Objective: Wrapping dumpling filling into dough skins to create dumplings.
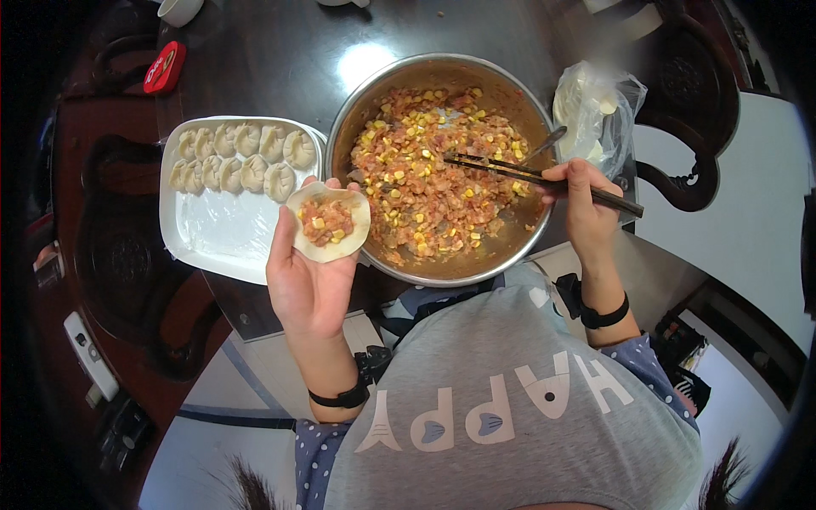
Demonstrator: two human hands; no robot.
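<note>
On the palm and fingers of my left hand [312, 280] lies a round dumpling wrapper [359, 223], open and flat, with meat and corn filling [326, 223] heaped at its middle. My right hand [586, 197] holds a pair of dark chopsticks [510, 171], whose tips reach into the filling [440, 191] in a large steel bowl [440, 280]. A metal utensil handle [549, 141] leans in the same bowl. Left of the bowl, a white tray [167, 223] lined with plastic film carries two rows of folded dumplings [254, 173].
A clear plastic bag [621, 121] with pale wrappers lies right of the bowl. A red tin [164, 67] stands at the table's [268, 57] left edge, with a white cup [180, 11] beyond. Dark carved chairs [692, 89] flank the table.
</note>
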